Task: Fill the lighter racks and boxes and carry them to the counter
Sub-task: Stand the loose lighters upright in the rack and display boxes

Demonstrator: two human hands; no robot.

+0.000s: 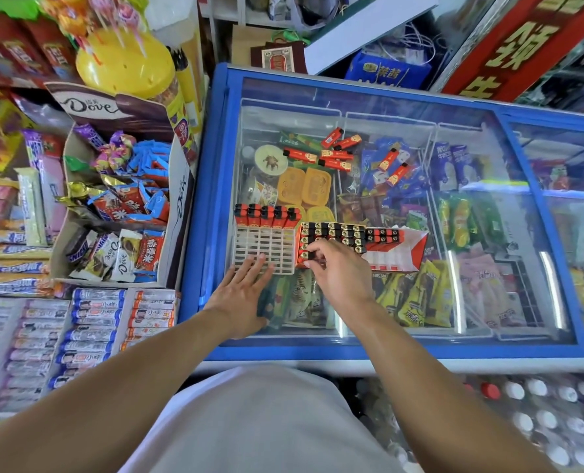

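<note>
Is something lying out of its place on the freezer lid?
Yes. Several loose lighters lie scattered at odd angles on the freezer lid, away from the white rack, which holds only one row. The right hand works at the full tray.

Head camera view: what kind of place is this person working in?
Most likely a small convenience shop. A glass-topped chest freezer full of ice creams serves as a worktop for lighter racks, and boxes of Dove chocolate and sweets crowd the shelf beside it.
</note>
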